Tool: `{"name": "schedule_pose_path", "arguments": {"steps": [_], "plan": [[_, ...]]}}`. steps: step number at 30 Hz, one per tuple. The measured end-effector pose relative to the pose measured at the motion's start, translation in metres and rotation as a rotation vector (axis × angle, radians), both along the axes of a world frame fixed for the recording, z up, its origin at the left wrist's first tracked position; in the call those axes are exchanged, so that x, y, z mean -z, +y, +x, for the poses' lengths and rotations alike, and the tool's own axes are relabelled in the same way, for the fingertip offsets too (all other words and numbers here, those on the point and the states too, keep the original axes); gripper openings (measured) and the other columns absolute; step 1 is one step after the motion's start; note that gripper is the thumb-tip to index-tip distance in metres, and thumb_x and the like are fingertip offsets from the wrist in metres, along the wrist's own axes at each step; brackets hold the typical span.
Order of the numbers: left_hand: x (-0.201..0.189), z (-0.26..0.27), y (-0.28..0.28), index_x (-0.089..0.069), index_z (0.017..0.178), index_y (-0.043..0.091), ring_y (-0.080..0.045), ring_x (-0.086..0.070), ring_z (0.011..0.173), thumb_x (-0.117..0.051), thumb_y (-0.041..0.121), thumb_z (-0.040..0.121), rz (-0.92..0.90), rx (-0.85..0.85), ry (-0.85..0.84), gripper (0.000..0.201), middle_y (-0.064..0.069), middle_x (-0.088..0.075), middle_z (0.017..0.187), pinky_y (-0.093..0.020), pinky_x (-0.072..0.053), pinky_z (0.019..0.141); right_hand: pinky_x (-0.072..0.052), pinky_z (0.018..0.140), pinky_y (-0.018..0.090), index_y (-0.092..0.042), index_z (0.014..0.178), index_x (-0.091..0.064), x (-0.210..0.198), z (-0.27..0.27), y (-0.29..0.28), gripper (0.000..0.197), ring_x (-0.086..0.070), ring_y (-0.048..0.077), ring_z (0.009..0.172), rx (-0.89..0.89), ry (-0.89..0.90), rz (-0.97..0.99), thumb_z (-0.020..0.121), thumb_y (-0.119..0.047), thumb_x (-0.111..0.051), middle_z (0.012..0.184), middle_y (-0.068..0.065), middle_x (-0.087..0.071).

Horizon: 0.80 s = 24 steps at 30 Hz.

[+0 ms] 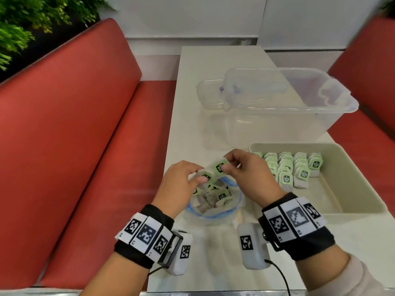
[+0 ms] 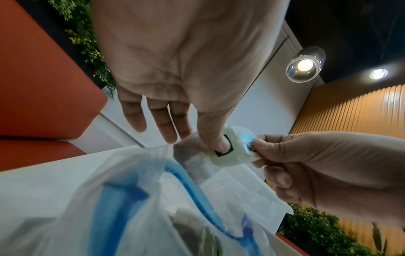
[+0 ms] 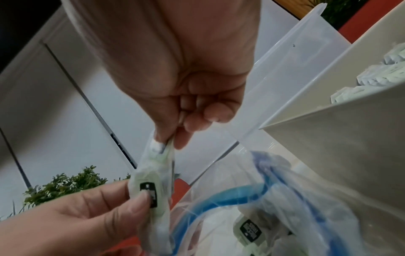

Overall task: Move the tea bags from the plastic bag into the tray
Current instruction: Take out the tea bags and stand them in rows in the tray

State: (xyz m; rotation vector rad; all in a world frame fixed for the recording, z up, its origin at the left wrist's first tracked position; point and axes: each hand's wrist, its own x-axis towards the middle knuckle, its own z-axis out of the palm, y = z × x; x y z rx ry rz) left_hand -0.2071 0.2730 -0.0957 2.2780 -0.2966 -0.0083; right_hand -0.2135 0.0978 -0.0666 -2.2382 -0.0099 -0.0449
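Over the open plastic bag (image 1: 213, 213) with a blue zip rim, both my hands hold tea bags with green tags. My left hand (image 1: 199, 178) pinches one tea bag (image 1: 206, 177) by thumb and forefinger, its other fingers straight. My right hand (image 1: 224, 167) pinches the adjoining tea bag (image 1: 220, 166), which touches the first. In the left wrist view my left hand (image 2: 219, 145) has its thumb on the tag. In the right wrist view my right hand (image 3: 171, 138) pinches the upper end. More tea bags (image 1: 222, 196) lie in the bag. The beige tray (image 1: 346, 189) on the right holds rows of tea bags (image 1: 286, 167).
A large clear plastic tub (image 1: 288, 103) stands behind the tray, with a small clear lidded container (image 1: 208, 95) to its left. The white table (image 1: 192, 82) is narrow, with red bench seats on the left (image 1: 74, 146) and on the right (image 1: 374, 146).
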Motion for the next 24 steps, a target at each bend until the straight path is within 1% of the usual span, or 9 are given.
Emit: {"name": "schedule_pose_path", "arguments": {"steps": [2,4,6,9,12,14,18,21,24], "plan": [[-0.004,-0.001,0.001,-0.071,0.101,0.022,0.007,-0.055,0.068,-0.067,0.018,0.084,-0.06,-0.029,0.001,0.018,0.015,-0.058,0.069,-0.007,-0.04,0.069,-0.042,0.067,0.022,-0.016,0.091,-0.065,-0.003,0.0,-0.002,0.007,-0.054,0.015,0.071,0.024,-0.02,0.079,0.087,-0.012,-0.061,0.073,-0.004,-0.059],[-0.007,-0.002,0.003,-0.07,0.103,0.022,0.008,-0.053,0.058,-0.067,0.018,0.084,-0.065,-0.037,0.014,0.02,0.012,-0.052,0.06,-0.004,-0.037,0.059,-0.045,0.07,0.03,-0.014,0.091,-0.066,-0.007,0.0,-0.005,0.01,-0.056,0.017,0.072,0.025,-0.027,0.127,0.089,-0.009,-0.057,0.076,0.001,-0.063],[-0.008,-0.002,0.005,-0.069,0.092,0.021,0.003,-0.057,0.062,-0.063,0.02,0.087,-0.041,-0.026,-0.002,0.008,0.008,-0.06,0.063,-0.009,-0.041,0.06,-0.042,0.065,0.025,-0.015,0.088,-0.064,-0.01,-0.002,-0.009,0.012,-0.051,0.008,0.066,0.021,-0.032,0.144,0.09,-0.008,-0.055,0.074,-0.004,-0.06],[-0.009,-0.001,0.002,-0.066,0.083,0.012,-0.015,-0.057,0.068,-0.058,0.024,0.09,-0.05,-0.021,-0.041,0.015,-0.002,-0.064,0.071,-0.029,-0.045,0.066,-0.036,0.059,0.016,-0.022,0.077,-0.055,-0.014,-0.004,-0.016,0.023,-0.047,0.004,0.063,0.031,-0.044,0.147,0.091,-0.005,-0.052,0.068,-0.009,-0.054],[-0.018,0.001,-0.007,-0.062,0.083,0.014,-0.008,-0.049,0.061,-0.057,0.025,0.091,-0.071,-0.015,-0.058,0.015,0.0,-0.061,0.069,-0.018,-0.039,0.059,-0.042,0.069,0.026,-0.027,0.075,-0.051,-0.014,-0.006,-0.026,0.03,-0.051,0.01,0.07,0.057,-0.055,0.181,0.092,-0.003,-0.049,0.074,-0.004,-0.057],[-0.025,0.003,-0.018,-0.062,0.086,0.025,-0.002,-0.052,0.06,-0.059,0.023,0.09,-0.147,-0.001,-0.03,0.005,0.004,-0.062,0.071,-0.013,-0.041,0.059,-0.048,0.075,0.036,-0.03,0.076,-0.052,-0.015,-0.008,-0.034,0.032,-0.057,0.019,0.077,0.081,-0.061,0.213,0.092,-0.002,-0.049,0.08,0.001,-0.061],[-0.036,0.007,-0.047,-0.055,0.087,0.04,-0.016,-0.062,0.068,-0.062,0.023,0.088,-0.206,0.031,0.003,0.018,0.0,-0.066,0.08,-0.027,-0.05,0.068,-0.055,0.071,0.037,-0.028,0.076,-0.054,-0.022,-0.012,-0.056,0.033,-0.06,0.023,0.076,0.125,-0.057,0.275,0.092,0.0,-0.047,0.082,0.007,-0.062],[-0.044,0.012,-0.074,-0.058,0.087,0.031,-0.013,-0.064,0.071,-0.059,0.025,0.089,-0.164,0.089,0.012,0.007,0.002,-0.068,0.082,-0.027,-0.052,0.071,-0.054,0.074,0.041,-0.031,0.076,-0.054,-0.026,-0.017,-0.084,0.034,-0.06,0.024,0.078,0.169,-0.091,0.227,0.092,-0.001,-0.047,0.084,0.005,-0.064],[-0.051,0.02,-0.106,-0.061,0.089,0.023,-0.021,-0.066,0.077,-0.057,0.024,0.089,-0.16,0.118,0.067,0.004,0.0,-0.068,0.081,-0.042,-0.056,0.075,-0.051,0.075,0.041,-0.032,0.077,-0.053,-0.027,-0.023,-0.121,0.033,-0.06,0.023,0.08,0.197,-0.094,0.135,0.091,-0.002,-0.048,0.081,0.0,-0.063]]}}
